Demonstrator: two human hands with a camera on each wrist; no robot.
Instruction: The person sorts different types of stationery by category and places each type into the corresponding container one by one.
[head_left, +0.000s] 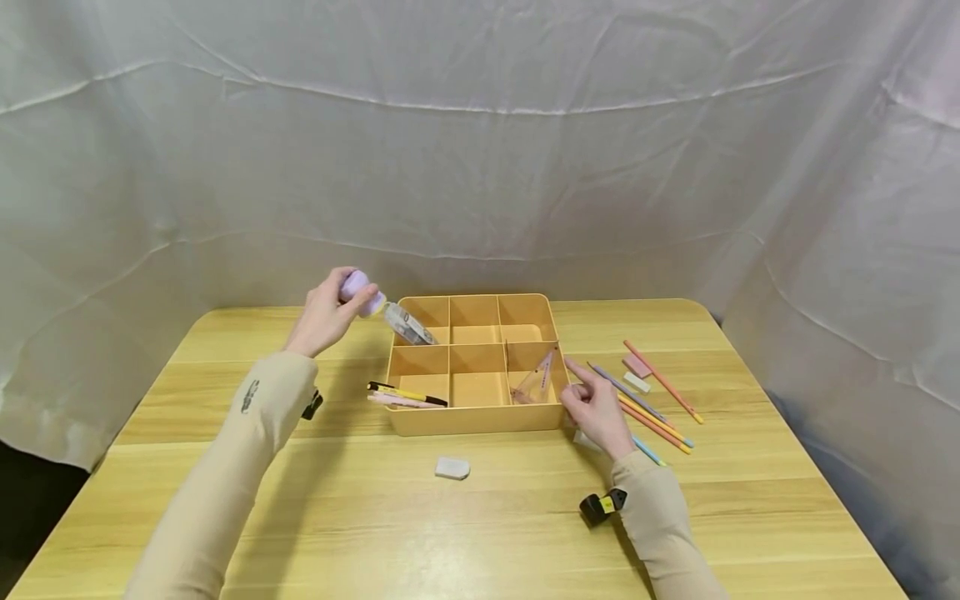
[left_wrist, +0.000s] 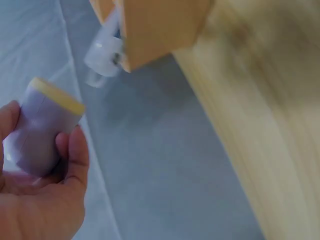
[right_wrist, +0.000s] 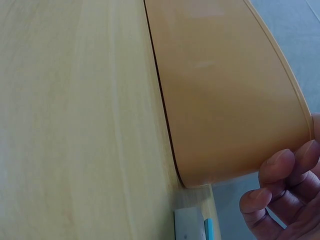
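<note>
My left hand (head_left: 326, 315) grips a rounded purple object with a yellow rim (left_wrist: 45, 125) beside the far left of the divided tan box (head_left: 468, 421). Just past its rim, a clear-bodied correction tape (head_left: 409, 325) leans in the box's far left compartment; the left wrist view shows a gap between the two. At the box's right wall, my right hand (head_left: 600, 410) touches the rim with its index finger extended and the other fingers loosely bent. A clear purple set square (head_left: 536, 382) lies in the near right compartment. Pens (head_left: 405, 395) poke out over the near left wall.
Several coloured pencils (head_left: 652, 417), a pink eraser (head_left: 637, 365) and a small white eraser (head_left: 637, 382) lie to the right. A white block (head_left: 452, 468) is in front of the box. Another white piece (right_wrist: 189, 222) lies by the box's corner. Grey cloth (head_left: 480, 167) hangs behind the table.
</note>
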